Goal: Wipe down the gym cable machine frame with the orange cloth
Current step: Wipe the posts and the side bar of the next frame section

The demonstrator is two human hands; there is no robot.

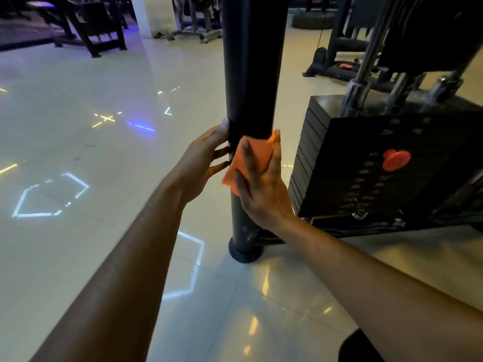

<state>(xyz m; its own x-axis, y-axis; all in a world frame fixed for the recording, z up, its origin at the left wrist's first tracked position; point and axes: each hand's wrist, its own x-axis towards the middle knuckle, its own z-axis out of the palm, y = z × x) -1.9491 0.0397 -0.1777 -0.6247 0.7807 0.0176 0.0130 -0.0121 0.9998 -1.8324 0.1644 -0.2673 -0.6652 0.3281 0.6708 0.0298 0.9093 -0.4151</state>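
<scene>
Pressing against the front of the thick black upright post (pixel 251 74) of the cable machine frame, a folded orange cloth (pixel 252 159) lay low on the post, above its round black foot (pixel 245 253). The right hand (pixel 261 186) held the cloth flat to the metal, its fingers spread and nearly straight over the fabric, with the thumb running up the cloth's right edge. An orange corner stuck out below and to the left of the fingers. The left hand (pixel 202 163) rested on the post's left side at about the same height, fingers extended and lightly parted, their tips touching the black surface and gripping nothing. Both forearms were bare and reached in from the bottom of the view. Just right of the post stood a black stack of weight plates (pixel 366 163) with an orange selector pin knob (pixel 396 159) in its face and chrome guide rods (pixel 363 74) rising from its top. Glossy pale floor tiles (pixel 78 126) showed blue and yellow light reflections, and dark gym equipment (pixel 88 24) stood well apart at the far left.
</scene>
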